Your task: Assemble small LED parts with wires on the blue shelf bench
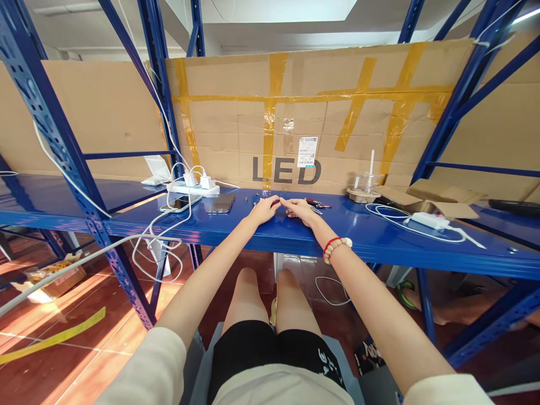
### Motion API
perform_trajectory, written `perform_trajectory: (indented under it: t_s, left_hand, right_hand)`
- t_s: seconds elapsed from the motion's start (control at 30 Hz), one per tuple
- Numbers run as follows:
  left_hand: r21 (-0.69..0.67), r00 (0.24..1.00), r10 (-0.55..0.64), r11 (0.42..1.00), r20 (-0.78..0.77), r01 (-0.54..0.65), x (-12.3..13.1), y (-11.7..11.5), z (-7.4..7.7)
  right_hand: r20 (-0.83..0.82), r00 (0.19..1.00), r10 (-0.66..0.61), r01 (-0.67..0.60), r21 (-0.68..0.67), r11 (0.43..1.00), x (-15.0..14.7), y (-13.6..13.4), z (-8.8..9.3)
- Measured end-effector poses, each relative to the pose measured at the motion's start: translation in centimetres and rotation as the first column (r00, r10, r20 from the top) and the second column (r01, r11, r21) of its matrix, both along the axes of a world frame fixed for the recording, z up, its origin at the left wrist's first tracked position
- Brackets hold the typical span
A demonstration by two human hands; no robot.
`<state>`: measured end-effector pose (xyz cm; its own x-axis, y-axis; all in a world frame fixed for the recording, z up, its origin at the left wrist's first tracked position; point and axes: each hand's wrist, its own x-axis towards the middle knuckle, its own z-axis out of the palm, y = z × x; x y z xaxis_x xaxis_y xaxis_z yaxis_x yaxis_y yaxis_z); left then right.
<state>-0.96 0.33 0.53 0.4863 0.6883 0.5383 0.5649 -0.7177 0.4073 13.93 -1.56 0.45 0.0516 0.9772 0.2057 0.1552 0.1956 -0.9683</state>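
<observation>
Over the blue shelf top (236, 228), my left hand (264, 210) and my right hand (298, 210) meet at the fingertips. Both are closed in a pinch. A small dark reddish piece shows at the left fingertips, too small to name. Just beyond my right hand lies a group of slim red and dark pens or pen parts (317, 203). Tiny pieces (256, 198) rest behind my left hand, and another small bit (246, 199) lies farther left. A beaded bracelet with a red cord (335, 247) circles my right wrist.
To the left are a phone (221, 203), another phone (180, 203) and a white power strip (198, 189) with plugs and cables. Rightward stand a clear cup with a straw (366, 183), a white adapter (430, 220) with its cord and an opened carton (430, 194). Taped cardboard (236, 124) backs the shelf.
</observation>
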Motion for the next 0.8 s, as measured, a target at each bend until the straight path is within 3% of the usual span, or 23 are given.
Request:
perform_trajectory:
  t_s: [0.33,0.8]
  left_hand:
    - [-0.096,0.994,0.107,0.99,-0.003,-0.107,0.3,0.09,-0.02]
    - [-0.126,0.997,-0.052,0.99,0.053,0.059,0.35,0.23,-0.15]
  right_hand:
    - [-0.108,0.994,-0.028,0.024,-0.035,0.999,0.1,-0.2,0.44]
    - [-0.081,0.997,0.004,-0.002,0.021,1.0,0.22,-0.49,0.32]
